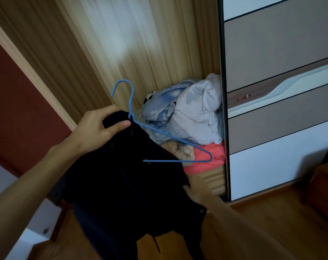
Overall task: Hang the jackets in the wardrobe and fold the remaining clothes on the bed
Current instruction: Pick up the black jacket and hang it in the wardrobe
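Observation:
A dark navy jacket (125,186) hangs in front of the open wardrobe (103,53), half on a blue wire hanger (170,136). The hanger's left arm is inside the jacket; its right arm and bottom bar stick out bare. My left hand (99,128) grips the jacket collar at the hanger's neck. Blurred, my right hand (198,188) touches the jacket's right edge lower down, its fingers partly hidden behind the cloth.
On the wardrobe floor lies a pile of bedding: pale blue and white quilts (193,113) over a pink one (214,158). A sliding door (281,91) with grey and white panels covers the right side. Wooden floor (262,222) below.

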Tool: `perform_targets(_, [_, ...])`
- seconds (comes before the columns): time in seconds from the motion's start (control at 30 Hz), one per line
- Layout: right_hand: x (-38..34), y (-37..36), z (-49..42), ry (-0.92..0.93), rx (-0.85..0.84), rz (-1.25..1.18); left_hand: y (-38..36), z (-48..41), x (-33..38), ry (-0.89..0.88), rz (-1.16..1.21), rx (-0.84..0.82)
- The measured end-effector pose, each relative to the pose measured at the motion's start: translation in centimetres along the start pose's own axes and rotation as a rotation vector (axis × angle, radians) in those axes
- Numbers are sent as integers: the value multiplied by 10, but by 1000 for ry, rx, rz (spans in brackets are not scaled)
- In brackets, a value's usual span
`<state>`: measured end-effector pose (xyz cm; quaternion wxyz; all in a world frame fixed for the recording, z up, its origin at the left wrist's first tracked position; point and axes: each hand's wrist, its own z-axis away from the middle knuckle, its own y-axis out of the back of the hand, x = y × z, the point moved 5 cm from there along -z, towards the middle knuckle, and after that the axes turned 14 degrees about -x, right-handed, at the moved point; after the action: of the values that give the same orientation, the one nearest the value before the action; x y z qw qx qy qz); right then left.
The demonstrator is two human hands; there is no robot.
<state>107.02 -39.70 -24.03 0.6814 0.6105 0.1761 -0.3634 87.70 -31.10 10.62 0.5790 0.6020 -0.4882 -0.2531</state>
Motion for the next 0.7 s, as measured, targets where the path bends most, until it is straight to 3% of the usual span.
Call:
perform_targets(0.2, [-21,135,-11,118,266,71,12,36,-33,101,-12,63])
perform_targets(0.4, [-106,243,6,170,321,153,6,45,-47,174,10,131])
perform_targets(0.7, [-228,266,54,294,312,351,0,22,-25,353,-65,390])
